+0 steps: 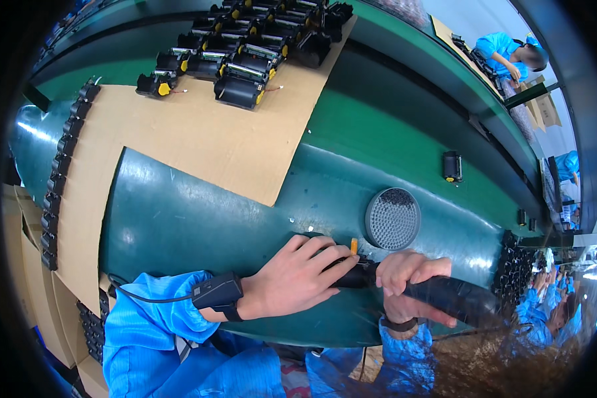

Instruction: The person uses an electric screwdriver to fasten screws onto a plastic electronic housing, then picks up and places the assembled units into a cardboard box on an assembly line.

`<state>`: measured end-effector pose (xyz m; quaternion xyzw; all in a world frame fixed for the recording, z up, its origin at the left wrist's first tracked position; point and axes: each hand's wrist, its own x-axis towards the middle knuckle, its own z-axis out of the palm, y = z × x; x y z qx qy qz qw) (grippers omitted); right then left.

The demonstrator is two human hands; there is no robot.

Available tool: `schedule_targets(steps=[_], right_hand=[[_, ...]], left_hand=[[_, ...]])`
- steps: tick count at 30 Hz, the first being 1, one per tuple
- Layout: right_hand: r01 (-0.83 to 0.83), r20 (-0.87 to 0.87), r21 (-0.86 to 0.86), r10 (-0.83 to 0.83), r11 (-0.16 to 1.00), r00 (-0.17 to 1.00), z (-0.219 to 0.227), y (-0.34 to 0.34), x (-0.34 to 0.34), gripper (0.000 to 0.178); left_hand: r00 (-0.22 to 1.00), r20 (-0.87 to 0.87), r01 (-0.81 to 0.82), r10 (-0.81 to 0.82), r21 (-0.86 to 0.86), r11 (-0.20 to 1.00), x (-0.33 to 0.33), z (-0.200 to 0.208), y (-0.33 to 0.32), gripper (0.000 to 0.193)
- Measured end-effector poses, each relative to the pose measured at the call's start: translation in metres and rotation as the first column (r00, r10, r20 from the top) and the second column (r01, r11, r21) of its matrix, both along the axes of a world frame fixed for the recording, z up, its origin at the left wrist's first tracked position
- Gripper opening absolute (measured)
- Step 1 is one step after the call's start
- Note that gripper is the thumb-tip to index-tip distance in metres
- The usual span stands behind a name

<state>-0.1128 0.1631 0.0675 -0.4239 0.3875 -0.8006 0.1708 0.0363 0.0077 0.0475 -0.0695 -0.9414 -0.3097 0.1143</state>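
Note:
My left hand point(298, 275) is curled over a small black device part, mostly hidden under the fingers. A yellow piece point(354, 246) sticks up beside its fingertips. My right hand point(404, 282) is closed around a black electric screwdriver point(454, 298), which lies nearly level with its narrow end pointing left, against the part at my left fingers. The exact contact point is hidden. Just beyond my right hand stands a round grey dish point(393, 219) with a dimpled bottom and tiny dark pieces, probably screws, heaped at its far side.
Cardboard point(199, 152) on the green bench carries rows of black-and-yellow device units point(245, 73) and a line of black parts point(63, 159) along its left edge. A single unit point(452, 166) stands farther right. Black parts point(511, 265) crowd the right end. Co-workers in blue point(504, 50) sit beyond.

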Motion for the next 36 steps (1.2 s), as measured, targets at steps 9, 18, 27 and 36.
schedule_targets(steps=[9,18,27,36], right_hand=[[0.095,0.121,-0.088,-0.084,0.992,0.989,0.018,0.012,-0.011,0.082],[0.319,0.09,0.007,-0.319,0.948,0.944,-0.007,-0.002,-0.047,0.086],[0.346,0.084,0.063,-0.351,0.936,0.933,-0.011,-0.002,-0.046,0.087],[0.325,0.051,0.071,-0.329,0.943,0.943,-0.017,-0.003,-0.045,0.086]], left_hand=[[1.0,-0.004,0.017,-0.017,-0.027,0.999,0.001,0.002,-0.003,0.061],[1.0,-0.001,0.021,-0.021,-0.013,1.0,0.001,-0.001,-0.002,0.064],[1.0,-0.01,0.025,-0.025,-0.006,1.0,0.002,-0.001,-0.003,0.062],[1.0,-0.006,0.009,-0.009,0.02,1.0,0.002,-0.003,-0.004,0.064]])
